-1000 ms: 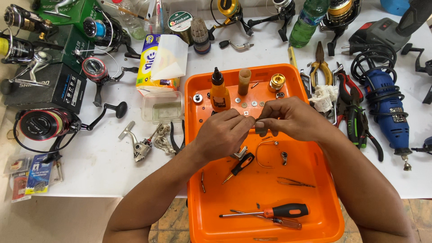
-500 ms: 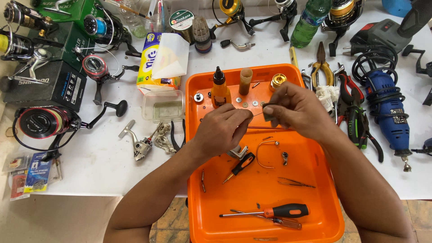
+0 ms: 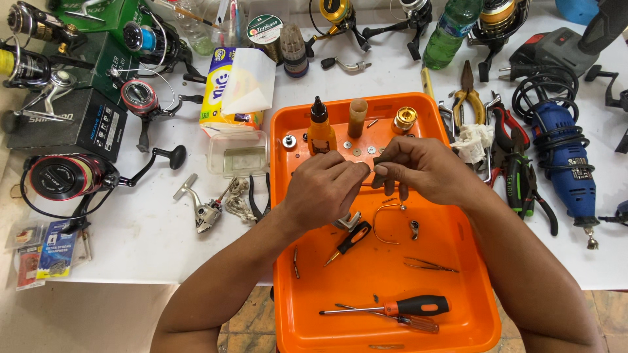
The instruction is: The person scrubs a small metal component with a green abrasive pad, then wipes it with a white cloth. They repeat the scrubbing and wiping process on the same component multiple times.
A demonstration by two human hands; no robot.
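My left hand (image 3: pixel 325 187) and my right hand (image 3: pixel 422 168) meet over the far half of an orange tray (image 3: pixel 458 287). Between the fingertips of both hands sits a small dark reel part (image 3: pixel 381 171); my right hand pinches it, and my left fingers close on its other end. Under the hands lie a curved wire bail (image 3: pixel 383 222), a small black-and-orange screwdriver (image 3: pixel 350 240) and tweezers (image 3: pixel 428 265). An orange oil bottle (image 3: pixel 320 131), a tan tube (image 3: pixel 356 117) and a gold spool knob (image 3: pixel 403 119) stand at the tray's far edge.
A long orange-handled screwdriver (image 3: pixel 392 307) lies near the tray's front. Several fishing reels (image 3: pixel 65 176) and dark boxes (image 3: pixel 65 127) crowd the left of the white table. Pliers (image 3: pixel 466 95), a blue rotary tool (image 3: pixel 562 157) and a green bottle (image 3: pixel 445 29) sit right. A tissue pack (image 3: pixel 235 88) is left of the tray.
My right hand had lifted away to the right, drawing a thin pin or wire out; now it has come back down and left, and both hands touch around the small part again.
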